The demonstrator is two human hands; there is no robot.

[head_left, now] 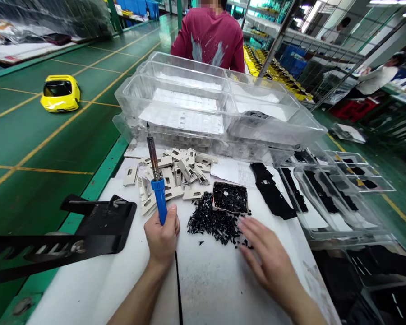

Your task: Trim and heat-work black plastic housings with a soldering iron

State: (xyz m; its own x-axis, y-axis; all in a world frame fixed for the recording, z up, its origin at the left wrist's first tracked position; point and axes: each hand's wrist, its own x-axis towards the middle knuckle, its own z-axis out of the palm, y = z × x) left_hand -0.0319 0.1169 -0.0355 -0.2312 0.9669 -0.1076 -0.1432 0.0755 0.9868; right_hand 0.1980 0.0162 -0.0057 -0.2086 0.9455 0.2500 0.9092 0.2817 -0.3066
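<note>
My left hand [162, 234] is wrapped round the blue handle of a soldering iron [159, 194], which stands upright with its dark metal tip pointing up. The iron's cord hangs down below my fist. My right hand [267, 257] has its fingers stretched out over the right edge of a pile of small black plastic pieces [213, 223]; whether the fingertips touch any piece I cannot tell. Behind the pile, a small box [230, 198] is filled with more of these black pieces. Several cream plastic parts with slots [186, 167] lie heaped behind the iron.
Stacked clear plastic trays [182, 108] stand at the table's back. A flat black part [272, 189] lies at right, beside trays of black parts [325, 194]. A black metal bracket [101, 221] juts over the left edge. A yellow toy car [60, 93] sits on the floor; a person [209, 36] is ahead.
</note>
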